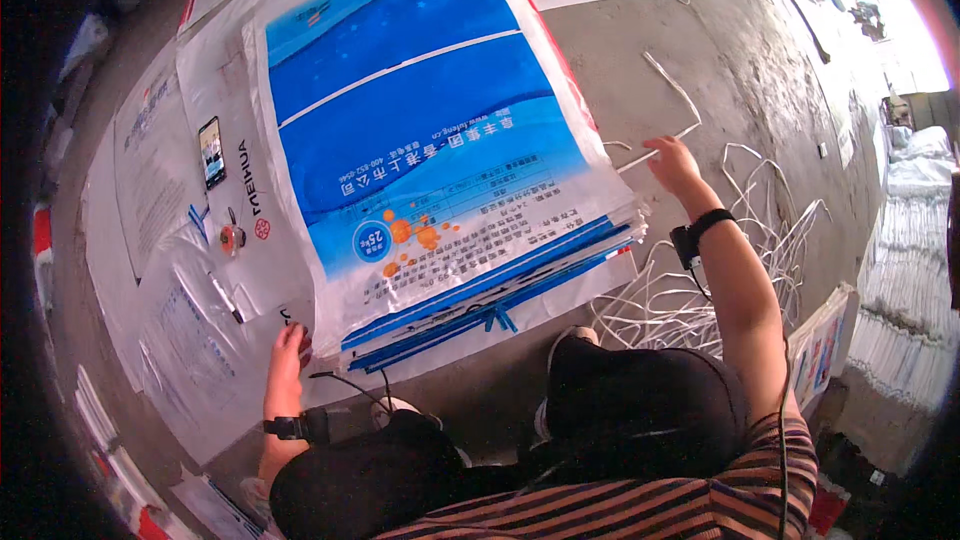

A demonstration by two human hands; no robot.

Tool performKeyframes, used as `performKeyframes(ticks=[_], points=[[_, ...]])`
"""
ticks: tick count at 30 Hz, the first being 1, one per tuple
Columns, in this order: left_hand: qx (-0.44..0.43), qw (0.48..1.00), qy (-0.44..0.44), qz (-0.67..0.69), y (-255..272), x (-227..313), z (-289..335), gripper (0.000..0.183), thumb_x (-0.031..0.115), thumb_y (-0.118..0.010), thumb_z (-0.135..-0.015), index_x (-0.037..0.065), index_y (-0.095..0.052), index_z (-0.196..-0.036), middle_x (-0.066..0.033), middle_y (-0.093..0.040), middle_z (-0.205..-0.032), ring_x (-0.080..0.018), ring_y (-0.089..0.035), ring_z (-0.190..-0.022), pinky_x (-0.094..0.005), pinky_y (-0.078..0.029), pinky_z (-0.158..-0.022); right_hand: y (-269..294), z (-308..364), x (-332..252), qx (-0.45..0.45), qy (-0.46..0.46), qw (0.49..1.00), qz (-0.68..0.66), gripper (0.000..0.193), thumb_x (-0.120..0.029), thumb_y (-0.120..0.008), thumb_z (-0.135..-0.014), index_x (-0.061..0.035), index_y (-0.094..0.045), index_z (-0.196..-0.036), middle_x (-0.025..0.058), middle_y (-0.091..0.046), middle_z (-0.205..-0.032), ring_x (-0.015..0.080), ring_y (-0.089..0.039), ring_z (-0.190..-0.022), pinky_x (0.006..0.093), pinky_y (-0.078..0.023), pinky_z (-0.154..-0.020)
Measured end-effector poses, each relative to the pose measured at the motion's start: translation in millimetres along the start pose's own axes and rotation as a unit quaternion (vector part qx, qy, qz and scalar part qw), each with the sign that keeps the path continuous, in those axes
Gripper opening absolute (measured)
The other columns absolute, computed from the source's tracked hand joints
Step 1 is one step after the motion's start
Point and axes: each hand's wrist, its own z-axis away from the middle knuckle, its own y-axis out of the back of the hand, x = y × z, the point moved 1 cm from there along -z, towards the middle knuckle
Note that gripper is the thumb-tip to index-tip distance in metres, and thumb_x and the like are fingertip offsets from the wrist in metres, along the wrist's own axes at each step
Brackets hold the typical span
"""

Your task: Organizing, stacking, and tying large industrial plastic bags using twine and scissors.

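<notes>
A stack of flat woven plastic sacks (pixel 430 100), blue and white with printing, lies in front of me. Blue tie strips (pixel 498 317) show at its near edge. My right hand (pixel 678 168), beyond the stack's right edge, is closed on a white plastic strap (pixel 640 160). The strap runs toward the sacks, and a bent length extends over the floor past my fingers. Beside the stack's near left corner is my left hand (pixel 289 348), its fingers loosely bent and seemingly holding nothing.
A heap of loose white straps (pixel 735 270) lies on the floor at right. Left of the stack, a phone (pixel 212 153), a small roundish red item (pixel 232 238) and a white-and-black tool-like item (pixel 232 298) rest on white sheeting (pixel 150 200). White stacked sacks (pixel 905 270) stand far right.
</notes>
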Motion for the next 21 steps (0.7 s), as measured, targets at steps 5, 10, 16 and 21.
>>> performKeyframes(ticks=[5,10,16,21], points=[[-0.001,1.000,0.029,-0.004,17.2,-22.8,-13.7,0.041,0.034,-0.064,-0.092,0.009,-0.059,-0.123,0.0013,-0.066,-0.096,-0.0131,-0.060,-0.082,-0.0292,-0.046,-0.069,-36.0,1.8,-16.5,0.015,0.155,0.975,0.161,0.031,-0.013,-0.066,-0.076,-0.0168,-0.070,-0.106,0.0112,-0.056,-0.134,0.0348,-0.048,-0.128,0.0437,-0.043,-0.105],[-0.035,0.997,-0.051,0.056,15.4,-43.7,-44.1,0.022,0.027,-0.063,-0.090,0.007,-0.067,-0.098,0.0002,-0.068,-0.086,-0.0118,-0.063,-0.073,-0.0272,-0.048,-0.062,-37.5,5.5,11.7,0.039,0.176,0.983,0.038,0.016,-0.015,-0.064,-0.078,-0.0060,-0.067,-0.090,0.0148,-0.063,-0.113,0.0363,-0.060,-0.104,0.0443,-0.050,-0.090],[0.039,0.991,0.046,0.123,8.1,-17.7,-52.0,0.033,0.036,-0.058,-0.097,0.005,-0.065,-0.089,-0.0061,-0.069,-0.082,-0.0182,-0.067,-0.068,-0.0289,-0.052,-0.057,-21.7,4.0,31.9,0.015,0.119,0.993,-0.002,0.013,-0.012,-0.060,-0.091,-0.0068,-0.056,-0.102,0.0148,-0.065,-0.085,0.0359,-0.065,-0.080,0.0419,-0.050,-0.071],[0.094,0.992,0.031,0.082,-32.3,34.3,-47.5,0.032,0.034,-0.064,-0.095,0.004,-0.063,-0.083,-0.0081,-0.067,-0.072,-0.0193,-0.064,-0.054,-0.0305,-0.052,-0.048,4.5,20.1,19.3,0.060,0.154,0.986,0.009,0.009,-0.010,-0.058,-0.094,-0.0044,-0.058,-0.101,0.0147,-0.062,-0.094,0.0293,-0.061,-0.086,0.0365,-0.049,-0.079]])
